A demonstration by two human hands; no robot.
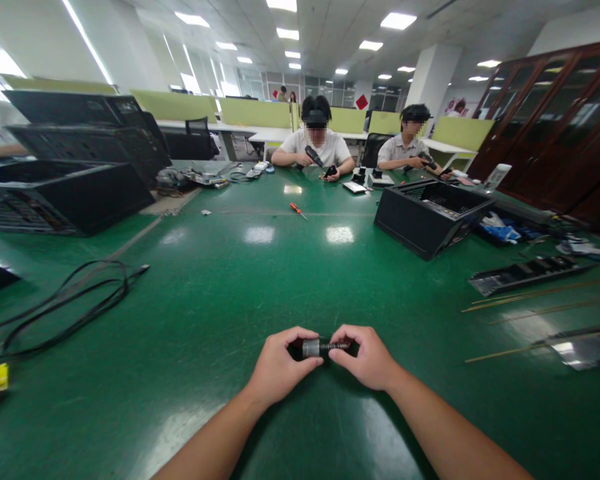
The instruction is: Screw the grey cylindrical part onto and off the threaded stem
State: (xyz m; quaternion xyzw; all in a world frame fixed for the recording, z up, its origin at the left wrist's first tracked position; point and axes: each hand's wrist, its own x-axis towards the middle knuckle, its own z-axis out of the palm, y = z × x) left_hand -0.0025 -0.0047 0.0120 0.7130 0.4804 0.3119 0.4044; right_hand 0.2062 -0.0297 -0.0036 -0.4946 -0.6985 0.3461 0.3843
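Low in the middle of the view, my left hand (284, 367) is closed round a grey metal cylinder (311, 348), thumb in front and fingers behind. A thin dark ridged shaft (334, 346) runs from the cylinder's right end. My right hand (366, 357) pinches that shaft near its far end between thumb and fingers. The two parts lie in one line, level, just above the green table (260, 280). Whether they are one piece cannot be made out.
An orange screwdriver (296, 209) lies farther back. Black computer cases (425, 217) stand right and left. A black cable (95, 303) curls at left; thin rods (510, 300) and a metal tray (530, 272) lie at right. Two people sit across the table with power drills.
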